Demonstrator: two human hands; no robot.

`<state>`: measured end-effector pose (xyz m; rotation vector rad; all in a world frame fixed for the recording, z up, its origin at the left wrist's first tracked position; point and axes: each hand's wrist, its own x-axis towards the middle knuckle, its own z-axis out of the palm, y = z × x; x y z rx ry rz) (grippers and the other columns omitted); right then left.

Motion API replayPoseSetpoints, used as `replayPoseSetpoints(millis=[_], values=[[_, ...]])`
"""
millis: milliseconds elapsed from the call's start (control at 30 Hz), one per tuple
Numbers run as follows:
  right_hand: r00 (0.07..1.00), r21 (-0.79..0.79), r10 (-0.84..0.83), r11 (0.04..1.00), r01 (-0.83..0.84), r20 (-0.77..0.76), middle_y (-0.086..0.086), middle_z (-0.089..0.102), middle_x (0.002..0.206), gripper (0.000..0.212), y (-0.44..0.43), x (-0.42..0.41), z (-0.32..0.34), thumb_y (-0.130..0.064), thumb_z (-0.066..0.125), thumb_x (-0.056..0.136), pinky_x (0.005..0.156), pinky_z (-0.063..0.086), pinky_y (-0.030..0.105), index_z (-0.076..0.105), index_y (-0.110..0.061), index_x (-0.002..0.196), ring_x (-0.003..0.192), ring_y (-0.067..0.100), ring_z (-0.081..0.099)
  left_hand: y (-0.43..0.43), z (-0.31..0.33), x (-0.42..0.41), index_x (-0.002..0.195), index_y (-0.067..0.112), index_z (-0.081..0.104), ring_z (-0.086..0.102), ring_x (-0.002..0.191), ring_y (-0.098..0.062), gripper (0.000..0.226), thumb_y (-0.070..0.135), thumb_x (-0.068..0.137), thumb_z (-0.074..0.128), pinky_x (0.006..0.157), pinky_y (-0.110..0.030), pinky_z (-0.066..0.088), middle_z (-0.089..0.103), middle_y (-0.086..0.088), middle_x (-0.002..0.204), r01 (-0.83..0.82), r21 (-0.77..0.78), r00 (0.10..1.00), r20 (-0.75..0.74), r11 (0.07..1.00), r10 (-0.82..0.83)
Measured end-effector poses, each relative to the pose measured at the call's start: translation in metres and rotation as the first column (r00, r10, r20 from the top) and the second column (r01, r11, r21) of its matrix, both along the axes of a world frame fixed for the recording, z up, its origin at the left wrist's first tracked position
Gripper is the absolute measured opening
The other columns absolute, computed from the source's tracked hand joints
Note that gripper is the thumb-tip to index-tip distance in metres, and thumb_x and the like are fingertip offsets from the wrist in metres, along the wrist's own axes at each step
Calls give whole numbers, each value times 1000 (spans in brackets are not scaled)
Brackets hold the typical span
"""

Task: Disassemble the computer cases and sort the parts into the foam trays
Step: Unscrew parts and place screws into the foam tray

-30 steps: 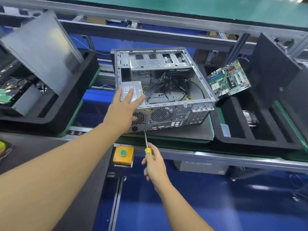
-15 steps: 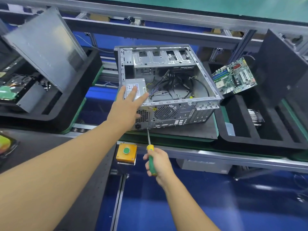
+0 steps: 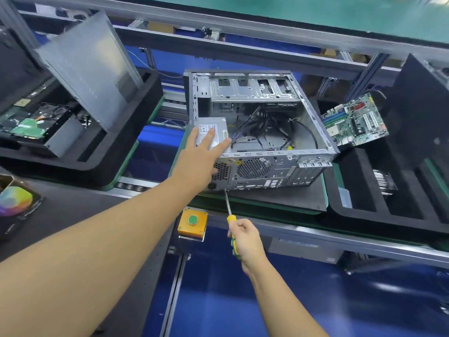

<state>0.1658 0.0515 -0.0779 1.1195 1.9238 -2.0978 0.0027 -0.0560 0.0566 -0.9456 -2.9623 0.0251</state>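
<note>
Little has shifted since the earlier frames: the left hand (image 3: 196, 164) stays spread flat, fingers straight, on the power supply (image 3: 213, 122), and the right hand (image 3: 246, 239) remains wrapped round the handle of the screwdriver (image 3: 228, 205), whose tip stays at the lower rear edge of the computer case (image 3: 257, 171). The case lies on its side on a dark mat (image 3: 291, 198), open face upward, with the power supply in its near left corner. The step in hand appears to be freeing the power supply from the rear panel; whether the tip is seated in a screw cannot be told. The next move probably calls for steady turning while the left hand braces, then a straight lift. Loose cables (image 3: 262, 127) run beside the unit and may snag. The case rim borders the unit at the front and left, so open room lies upward. The left foam tray (image 3: 116, 152) holds a leaning side panel (image 3: 90, 66); the right foam tray (image 3: 364, 210) holds a circuit board (image 3: 354, 120) propped just beside the case's far right corner.
</note>
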Motion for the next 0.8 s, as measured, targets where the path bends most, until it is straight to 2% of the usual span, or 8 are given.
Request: replayPoseSetpoints(millis=[100,167,233,333,433,567,700,800], values=[[999,257,26,966,-34,35,-3,57,74,18,-10,-6,4,-32,58,98,56,44,32,49,-21,88,62,17,48,0,1,0,156,38,-2,-8,149,-40,79,35,100,54,117,-46,29,-5,-5,166,1,-16,1000,-4,1000,-1],[992,140,43,988,-60,121,2,58,82,16,-11,-10,10,-32,57,98,53,50,31,48,-19,99,59,17,53,0,3,1,156,38,-2,-8,149,-40,79,36,100,54,116,-46,30,-5,-5,166,-1,-15,1000,10,1000,1],[971,-119,92,991,-67,219,7,56,84,25,-2,-14,22,-38,57,98,49,51,27,50,-16,106,57,17,55,0,4,0,156,38,-3,-8,149,-41,79,36,100,53,117,-46,28,-6,-6,165,10,-30,1000,7,999,-10],[949,-402,201,911,-90,242,9,54,81,36,14,-17,33,-36,44,101,55,50,30,61,-5,98,59,20,55,-1,4,0,156,37,-3,-8,149,-41,79,35,100,53,118,-47,26,-6,-7,165,18,-40,1000,11,999,-17],[951,-283,221,946,-156,214,10,57,90,30,15,-14,30,-26,43,106,62,48,32,62,-6,95,69,20,54,0,4,0,156,37,-4,-8,149,-41,80,36,100,53,118,-47,26,-6,-7,165,14,-39,1000,13,999,-14],[950,-19,244,969,-245,192,9,59,108,19,9,-10,28,-30,55,101,55,56,30,46,-19,113,69,16,58,2,5,1,156,37,0,-9,149,-41,80,32,99,56,117,-47,30,-5,-6,166,-5,-9,1000,28,1000,5],[913,-139,344,937,-319,221,7,72,92,35,3,-13,37,-49,55,99,49,52,28,41,-23,117,50,13,56,2,8,4,156,38,0,-11,149,-39,81,31,99,56,111,-45,37,-7,-3,166,-18,9,999,49,1000,18],[898,-337,373,898,-284,236,13,72,84,42,10,-18,43,-54,41,102,53,50,28,48,-15,115,55,19,56,2,10,5,156,38,0,-11,149,-39,81,31,99,56,111,-44,37,-7,-2,166,-24,8,998,63,1000,24]])
